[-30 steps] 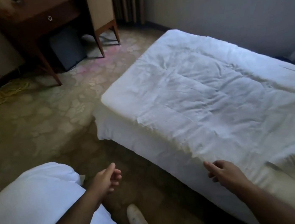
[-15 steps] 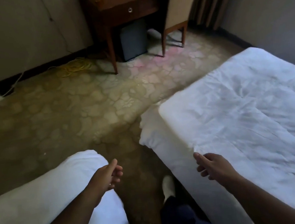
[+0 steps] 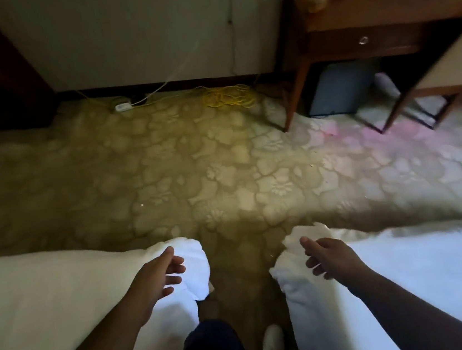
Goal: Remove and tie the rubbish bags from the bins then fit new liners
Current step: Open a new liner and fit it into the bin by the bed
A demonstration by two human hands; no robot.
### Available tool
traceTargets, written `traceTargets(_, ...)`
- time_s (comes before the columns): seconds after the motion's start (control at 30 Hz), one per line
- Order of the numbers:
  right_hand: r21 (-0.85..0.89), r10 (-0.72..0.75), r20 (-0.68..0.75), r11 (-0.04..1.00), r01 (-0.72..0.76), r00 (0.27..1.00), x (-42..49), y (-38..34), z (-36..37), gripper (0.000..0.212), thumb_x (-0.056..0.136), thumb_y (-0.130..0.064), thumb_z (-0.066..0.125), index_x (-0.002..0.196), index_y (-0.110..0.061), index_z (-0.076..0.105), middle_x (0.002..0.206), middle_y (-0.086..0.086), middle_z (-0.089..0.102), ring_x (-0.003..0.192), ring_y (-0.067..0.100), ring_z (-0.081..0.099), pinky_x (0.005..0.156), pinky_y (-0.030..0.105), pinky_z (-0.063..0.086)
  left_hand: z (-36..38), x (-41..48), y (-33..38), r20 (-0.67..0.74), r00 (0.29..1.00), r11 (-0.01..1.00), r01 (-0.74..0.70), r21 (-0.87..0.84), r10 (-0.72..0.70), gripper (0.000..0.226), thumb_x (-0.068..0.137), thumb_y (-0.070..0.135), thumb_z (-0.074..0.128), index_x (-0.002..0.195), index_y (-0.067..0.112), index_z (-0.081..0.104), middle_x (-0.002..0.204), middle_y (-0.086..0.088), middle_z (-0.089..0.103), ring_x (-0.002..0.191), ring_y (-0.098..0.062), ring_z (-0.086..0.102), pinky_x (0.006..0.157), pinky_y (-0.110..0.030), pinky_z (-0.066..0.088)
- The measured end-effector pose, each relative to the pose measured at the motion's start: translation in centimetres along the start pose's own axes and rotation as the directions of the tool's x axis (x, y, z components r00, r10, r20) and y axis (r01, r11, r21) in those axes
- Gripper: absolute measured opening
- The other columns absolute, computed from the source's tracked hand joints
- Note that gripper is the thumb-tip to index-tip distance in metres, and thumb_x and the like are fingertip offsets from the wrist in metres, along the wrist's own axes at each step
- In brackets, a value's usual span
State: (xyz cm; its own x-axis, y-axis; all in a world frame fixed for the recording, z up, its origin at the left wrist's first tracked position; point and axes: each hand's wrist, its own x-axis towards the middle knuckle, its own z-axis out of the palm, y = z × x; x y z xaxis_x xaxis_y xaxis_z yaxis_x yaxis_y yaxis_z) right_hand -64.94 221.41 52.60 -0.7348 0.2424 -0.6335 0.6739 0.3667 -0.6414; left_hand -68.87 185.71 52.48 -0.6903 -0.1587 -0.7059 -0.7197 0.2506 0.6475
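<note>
A dark grey square bin stands on the floor under the wooden desk at the far right. No bag or liner shows on it from here. My left hand hovers over the corner of the left bed, fingers loosely spread, holding nothing. My right hand hovers over the corner of the right bed, fingers relaxed and empty. Both hands are far from the bin.
Two white beds flank me, the left bed and the right bed, with a narrow gap of patterned carpet between. A chair sits at the desk. A yellow cable and a power strip lie by the wall.
My view has swung left, so the desk and bin now sit at the far right and both beds frame me. My hands stayed raised and empty.
</note>
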Motion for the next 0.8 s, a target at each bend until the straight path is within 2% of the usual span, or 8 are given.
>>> traceTargets(0.1, -0.066, -0.045, 0.073, 0.997, 0.05, 0.996, 4.3, -3.8, 0.6, 0.045, 0.096, -0.049, 0.058, 0.088, -0.008, 0.071, 0.082, 0.014, 0.075, 0.063, 0.02, 0.067, 0.063, 0.035, 0.048, -1.6, 2.0, 0.7, -0.051, 0.998, 0.995, 0.043, -0.093, -0.048, 0.044, 0.101, 0.047, 0.044, 0.097, 0.014, 0.073, 0.096, -0.005, 0.076, 0.088, -0.024, 0.068, 0.077, -0.035, 0.048)
traceTargets(0.2, -0.128, -0.099, 0.116, 0.985, 0.113, 0.988, 8.6, -8.4, 1.3, 0.047, 0.095, -0.052, 0.057, 0.086, -0.008, 0.072, 0.081, 0.014, 0.075, 0.069, 0.024, 0.07, 0.065, 0.036, 0.051, -2.6, 4.8, 2.0, -0.1, 0.99, 0.98, 0.079, -0.18, -0.098, 0.044, 0.101, 0.046, 0.045, 0.098, 0.013, 0.073, 0.097, -0.006, 0.076, 0.084, -0.022, 0.066, 0.074, -0.034, 0.047)
traceTargets(0.3, -0.159, -0.116, 0.138, 0.978, 0.138, 0.984, 13.2, -13.4, 2.4, 0.048, 0.097, -0.052, 0.053, 0.089, -0.009, 0.071, 0.082, 0.009, 0.076, 0.076, 0.026, 0.072, 0.067, 0.034, 0.054, -3.4, 9.4, 3.8, -0.112, 0.987, 0.972, 0.089, -0.219, -0.116, 0.044, 0.102, 0.045, 0.044, 0.1, 0.011, 0.072, 0.097, -0.007, 0.076, 0.086, -0.023, 0.066, 0.076, -0.035, 0.047)
traceTargets(0.5, -0.204, -0.099, 0.147, 0.97, 0.128, 0.984, 21.0, -22.9, 2.9, 0.046, 0.097, -0.054, 0.053, 0.093, -0.012, 0.07, 0.084, 0.006, 0.076, 0.077, 0.025, 0.073, 0.065, 0.031, 0.051, -6.1, 18.0, 10.2, -0.111, 0.979, 0.942, 0.13, -0.31, -0.171, 0.042, 0.101, 0.043, 0.048, 0.097, 0.009, 0.072, 0.095, -0.011, 0.075, 0.08, -0.022, 0.064, 0.072, -0.033, 0.046)
traceTargets(0.63, -0.135, -0.115, 0.087, 0.983, 0.126, 0.99, 26.0, -29.6, 2.9, 0.046, 0.093, -0.057, 0.058, 0.093, -0.013, 0.072, 0.081, 0.005, 0.077, 0.071, 0.023, 0.07, 0.066, 0.035, 0.05, -8.8, 23.7, 16.0, -0.096, 0.981, 0.923, 0.122, -0.365, -0.167, 0.041, 0.1, 0.04, 0.049, 0.088, 0.007, 0.068, 0.074, -0.008, 0.068, 0.063, -0.018, 0.057, 0.061, -0.028, 0.041)
traceTargets(0.73, -0.153, -0.109, 0.105, 0.98, 0.125, 0.988, 28.9, -33.8, 3.5, 0.046, 0.093, -0.056, 0.059, 0.092, -0.012, 0.071, 0.082, 0.007, 0.076, 0.072, 0.024, 0.069, 0.067, 0.035, 0.049, -10.5, 27.6, 19.5, -0.115, 0.976, 0.914, 0.126, -0.387, -0.183, 0.04, 0.103, 0.04, 0.043, 0.089, 0.009, 0.064, 0.065, -0.002, 0.064, 0.045, -0.009, 0.053, 0.044, -0.02, 0.036)
traceTargets(0.8, -0.176, -0.093, 0.138, 0.977, 0.117, 0.986, 31.3, -36.5, 4.5, 0.046, 0.093, -0.056, 0.059, 0.093, -0.012, 0.071, 0.083, 0.007, 0.076, 0.073, 0.024, 0.069, 0.067, 0.035, 0.05, -11.8, 30.6, 21.2, -0.143, 0.97, 0.913, 0.129, -0.386, -0.197, 0.04, 0.103, 0.042, 0.041, 0.089, 0.012, 0.064, 0.061, 0.003, 0.066, 0.047, -0.008, 0.055, 0.044, -0.018, 0.033)
